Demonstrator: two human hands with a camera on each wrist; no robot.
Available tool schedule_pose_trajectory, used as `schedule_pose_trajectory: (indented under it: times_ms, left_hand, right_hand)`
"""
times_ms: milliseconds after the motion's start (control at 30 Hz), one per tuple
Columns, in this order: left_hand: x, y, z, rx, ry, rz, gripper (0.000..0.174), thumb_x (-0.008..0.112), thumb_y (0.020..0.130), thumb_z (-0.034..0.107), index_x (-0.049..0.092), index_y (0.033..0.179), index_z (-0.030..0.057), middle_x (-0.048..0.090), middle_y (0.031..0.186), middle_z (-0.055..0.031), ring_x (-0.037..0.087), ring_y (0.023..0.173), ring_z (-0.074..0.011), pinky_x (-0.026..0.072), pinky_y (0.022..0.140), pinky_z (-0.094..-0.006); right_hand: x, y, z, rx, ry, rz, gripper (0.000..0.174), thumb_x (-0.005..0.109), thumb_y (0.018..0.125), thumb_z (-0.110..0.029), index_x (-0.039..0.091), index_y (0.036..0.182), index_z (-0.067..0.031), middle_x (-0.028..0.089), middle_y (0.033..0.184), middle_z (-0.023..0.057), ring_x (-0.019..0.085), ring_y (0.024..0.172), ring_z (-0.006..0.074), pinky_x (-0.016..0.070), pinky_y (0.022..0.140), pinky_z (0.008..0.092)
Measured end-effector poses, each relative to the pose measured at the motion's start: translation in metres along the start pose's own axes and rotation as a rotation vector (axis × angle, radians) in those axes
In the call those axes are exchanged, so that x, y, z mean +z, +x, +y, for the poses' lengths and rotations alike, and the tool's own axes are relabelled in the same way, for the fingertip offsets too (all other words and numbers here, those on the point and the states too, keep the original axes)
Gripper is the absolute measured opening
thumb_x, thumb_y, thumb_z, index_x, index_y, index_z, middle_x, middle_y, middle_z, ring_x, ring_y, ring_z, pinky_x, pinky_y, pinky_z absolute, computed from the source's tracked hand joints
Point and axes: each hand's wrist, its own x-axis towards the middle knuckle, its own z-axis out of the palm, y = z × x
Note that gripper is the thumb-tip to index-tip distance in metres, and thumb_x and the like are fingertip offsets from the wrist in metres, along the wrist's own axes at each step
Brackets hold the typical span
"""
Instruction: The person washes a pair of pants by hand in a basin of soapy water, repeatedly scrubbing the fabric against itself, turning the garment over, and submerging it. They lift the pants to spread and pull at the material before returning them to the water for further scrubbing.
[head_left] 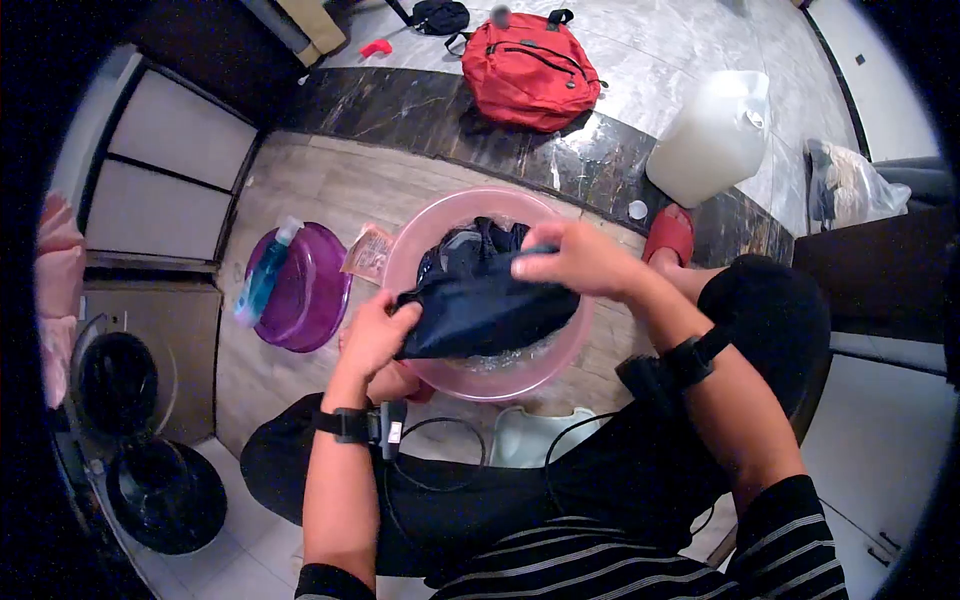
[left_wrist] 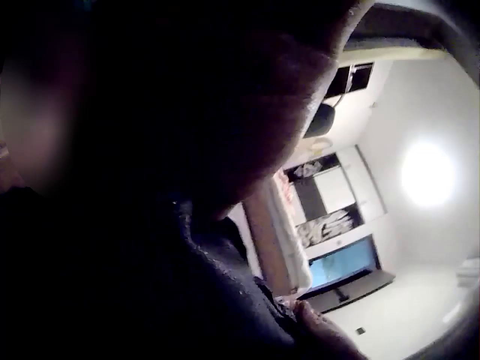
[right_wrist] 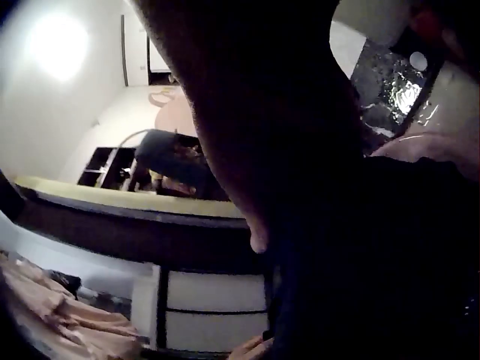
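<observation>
A dark navy garment (head_left: 490, 312) is stretched between my hands over a pink basin (head_left: 402, 235). My left hand (head_left: 375, 335) grips the garment's left end at the basin's rim, thumb on top. At its upper right edge my right hand (head_left: 580, 262) pinches the cloth, its fingertips partly hidden. More dark wet clothes (head_left: 465, 245) lie in the basin, with sudsy water (head_left: 510, 358) showing along the near side. The left wrist view shows dark cloth (left_wrist: 232, 277) below the shadowed hand. In the right wrist view the hand (right_wrist: 262, 112) is mostly in shadow.
Left of the basin, a blue-green liquid bottle (head_left: 268, 270) lies across a purple basin (head_left: 325, 300), beside a packet (head_left: 368, 252). A white jug (head_left: 710, 140) and red backpack (head_left: 530, 75) stand beyond. A pale stool (head_left: 540, 435) is near my legs; cables hang from the wrist cameras.
</observation>
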Motion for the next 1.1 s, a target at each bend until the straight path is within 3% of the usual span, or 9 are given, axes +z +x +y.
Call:
schedule_pose_trajectory:
  times_ms: [100, 200, 233, 333, 467, 533, 667, 767, 1100]
  left_hand:
    - [0.017, 0.019, -0.035, 0.021, 0.222, -0.047, 0.053, 0.077, 0.072, 0.023, 0.055, 0.113, -0.001, 0.063, 0.088, -0.0096, 0.061, 0.081, -0.0174, 0.0509, 0.071, -0.0319]
    - [0.03, 0.023, -0.049, 0.248, 0.308, 0.019, 0.058, 0.081, 0.067, 0.021, 0.054, 0.115, -0.001, 0.063, 0.098, -0.0156, 0.062, 0.095, -0.0243, 0.0494, 0.085, -0.0348]
    - [0.03, 0.025, -0.047, 0.175, 0.301, -0.02, 0.06, 0.08, 0.066, 0.018, 0.054, 0.117, -0.0009, 0.061, 0.109, -0.0199, 0.058, 0.106, -0.0287, 0.045, 0.093, -0.0363]
    - [0.021, 0.039, -0.036, 0.065, 0.215, -0.156, 0.059, 0.078, 0.068, 0.015, 0.053, 0.119, -0.0003, 0.057, 0.119, -0.0218, 0.056, 0.111, -0.0316, 0.0443, 0.095, -0.0376]
    - [0.03, 0.066, -0.035, 0.29, 0.354, 0.114, 0.061, 0.073, 0.072, 0.014, 0.048, 0.126, 0.003, 0.05, 0.129, -0.0242, 0.049, 0.121, -0.0346, 0.0397, 0.1, -0.0397]
    - [0.045, 0.075, -0.044, 0.28, 0.347, 0.001, 0.086, 0.079, 0.068, 0.031, 0.035, 0.139, 0.0077, 0.032, 0.144, -0.0252, 0.033, 0.133, -0.0403, 0.0318, 0.108, -0.0435]
    - [0.082, 0.069, -0.058, 0.193, 0.654, -0.152, 0.122, 0.084, 0.055, 0.05, 0.013, 0.149, 0.0191, 0.008, 0.153, -0.0244, 0.021, 0.135, -0.0499, 0.0244, 0.112, -0.0511]
    - [0.102, 0.079, -0.071, 0.091, 0.744, -0.203, 0.118, 0.081, 0.06, 0.052, 0.012, 0.15, 0.0181, 0.007, 0.153, -0.0244, 0.025, 0.133, -0.0516, 0.0288, 0.109, -0.053]
    - [0.134, 0.114, -0.087, -0.092, 0.813, -0.312, 0.099, 0.072, 0.074, 0.052, 0.016, 0.15, 0.0231, 0.003, 0.156, -0.0167, 0.027, 0.132, -0.0505, 0.0403, 0.101, -0.0528]
  right_hand:
    - [0.021, 0.002, 0.028, -0.043, -0.411, -0.114, 0.053, 0.08, 0.066, -0.04, 0.063, 0.106, -0.01, 0.067, 0.102, 0.0164, 0.062, 0.098, 0.0353, 0.0484, 0.085, 0.0419]
    - [0.03, 0.004, 0.036, 0.111, -0.607, -0.34, 0.061, 0.079, 0.068, -0.035, 0.057, 0.117, -0.0055, 0.064, 0.106, 0.0199, 0.06, 0.102, 0.0351, 0.0467, 0.088, 0.0391]
    - [0.03, 0.005, 0.035, 0.102, -0.638, -0.349, 0.056, 0.078, 0.069, -0.031, 0.058, 0.116, -0.0064, 0.064, 0.105, 0.0192, 0.06, 0.102, 0.0357, 0.047, 0.088, 0.0409]
    - [0.034, 0.029, 0.036, 0.082, -0.698, -0.206, 0.048, 0.075, 0.071, -0.025, 0.059, 0.112, -0.0073, 0.065, 0.101, 0.0183, 0.061, 0.099, 0.0367, 0.0472, 0.087, 0.0436]
    - [0.043, 0.045, 0.029, -0.157, -0.708, 0.177, 0.056, 0.077, 0.069, -0.03, 0.055, 0.115, -0.0084, 0.061, 0.107, 0.0173, 0.058, 0.105, 0.0363, 0.0485, 0.088, 0.0456]
    - [0.058, 0.041, 0.043, -0.115, -0.699, 0.098, 0.092, 0.084, 0.058, -0.041, 0.042, 0.134, -0.0137, 0.045, 0.131, 0.0168, 0.041, 0.124, 0.0394, 0.0401, 0.093, 0.0607]
    - [0.075, 0.04, 0.064, 0.001, -1.006, -0.043, 0.113, 0.087, 0.049, -0.046, 0.031, 0.144, -0.0178, 0.024, 0.151, 0.0153, 0.024, 0.137, 0.0412, 0.0265, 0.101, 0.0678]
    - [0.082, 0.05, 0.082, 0.09, -1.097, -0.088, 0.115, 0.084, 0.054, -0.052, 0.025, 0.147, -0.0186, 0.016, 0.154, 0.0136, 0.021, 0.139, 0.0398, 0.0268, 0.102, 0.0638]
    - [0.108, 0.088, 0.123, 0.264, -1.025, -0.191, 0.115, 0.086, 0.052, -0.048, 0.028, 0.146, -0.0173, 0.025, 0.151, 0.0126, 0.026, 0.136, 0.0416, 0.0324, 0.103, 0.0567]
